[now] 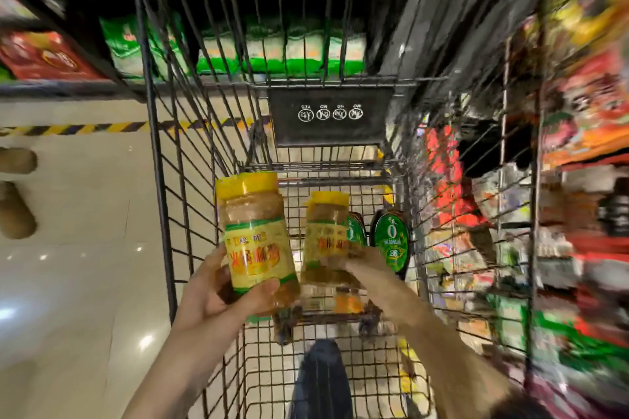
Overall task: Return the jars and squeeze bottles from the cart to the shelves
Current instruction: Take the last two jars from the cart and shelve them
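Inside cart (160,180) walls, both hands (207,296) (381,279) grip jars (255,238) (326,238).

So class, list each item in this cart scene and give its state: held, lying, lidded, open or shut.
Left hand: shut on a jar.
Left jar: held up, yellow lid on.
Right hand: blurred, gripping the second jar.
Right jar: lidded, over the cart.
Green-labelled bottles: resting in the cart.

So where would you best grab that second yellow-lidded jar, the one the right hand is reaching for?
Probably around the labelled middle of the second jar, coming from its right side as the right hand does. The jar stands roughly upright, its body is straight-sided, and the left hand with the first jar crowds its left.
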`<state>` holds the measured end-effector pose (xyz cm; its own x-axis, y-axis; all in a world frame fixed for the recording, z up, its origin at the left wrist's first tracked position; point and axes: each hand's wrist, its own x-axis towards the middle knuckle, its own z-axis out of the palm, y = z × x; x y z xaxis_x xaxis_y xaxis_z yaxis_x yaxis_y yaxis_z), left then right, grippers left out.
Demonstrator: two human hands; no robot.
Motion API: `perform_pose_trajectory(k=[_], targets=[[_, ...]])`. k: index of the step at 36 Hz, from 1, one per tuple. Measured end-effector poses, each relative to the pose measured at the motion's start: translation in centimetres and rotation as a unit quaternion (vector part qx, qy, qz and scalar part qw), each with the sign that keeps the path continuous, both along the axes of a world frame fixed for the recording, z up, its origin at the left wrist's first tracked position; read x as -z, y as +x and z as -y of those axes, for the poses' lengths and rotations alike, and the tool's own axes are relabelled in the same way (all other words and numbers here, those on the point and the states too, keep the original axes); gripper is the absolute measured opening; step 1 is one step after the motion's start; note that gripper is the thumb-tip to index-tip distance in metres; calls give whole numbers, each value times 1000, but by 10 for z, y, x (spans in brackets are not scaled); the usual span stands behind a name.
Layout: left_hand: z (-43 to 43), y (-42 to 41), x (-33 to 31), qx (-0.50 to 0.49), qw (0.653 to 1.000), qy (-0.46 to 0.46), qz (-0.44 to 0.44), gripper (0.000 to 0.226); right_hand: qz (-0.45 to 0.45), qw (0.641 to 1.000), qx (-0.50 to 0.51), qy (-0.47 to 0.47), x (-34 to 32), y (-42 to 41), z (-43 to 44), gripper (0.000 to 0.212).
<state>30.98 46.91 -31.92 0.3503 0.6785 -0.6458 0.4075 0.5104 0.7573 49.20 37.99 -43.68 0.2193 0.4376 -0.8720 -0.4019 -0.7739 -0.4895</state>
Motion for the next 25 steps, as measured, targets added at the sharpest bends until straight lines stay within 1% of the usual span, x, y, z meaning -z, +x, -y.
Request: perform_pose_trajectory(k=[2,4,6,8,12,13,15,18,19,21,22,23,25], targets=[[-1,8,-12,4,1000,21,4,51,14,999,17,33,-28,13,4,35],[-3,17,-24,20,999,44,17,54,15,996,48,68,-53,27,11,32],[-5,26,-37,47,996,62,52,58,50,991,75,103,-80,39,19,35],[-6,36,-51,86,989,76,92,55,90,982,97,134,-104,48,29,35],[-1,62,-84,152,972,94,150,72,167,951,165,204,-158,62,58,35],[3,70,-94,166,968,101,159,71,181,944,172,214,-172,65,67,42],[12,87,-111,193,958,130,168,62,191,934,196,231,-199,71,89,55],[33,111,-140,231,939,128,220,64,240,908,230,254,-238,75,130,76],[43,119,-150,240,932,128,240,65,255,899,247,256,-249,77,145,71],[61,128,-166,261,917,128,274,63,289,878,282,258,-273,78,174,55],[70,133,-172,275,906,130,294,67,310,868,291,254,-287,76,190,54],[80,137,-180,292,896,130,310,78,337,858,298,250,-298,73,206,55],[100,145,-196,326,876,125,333,111,391,830,315,244,-320,65,239,58]])
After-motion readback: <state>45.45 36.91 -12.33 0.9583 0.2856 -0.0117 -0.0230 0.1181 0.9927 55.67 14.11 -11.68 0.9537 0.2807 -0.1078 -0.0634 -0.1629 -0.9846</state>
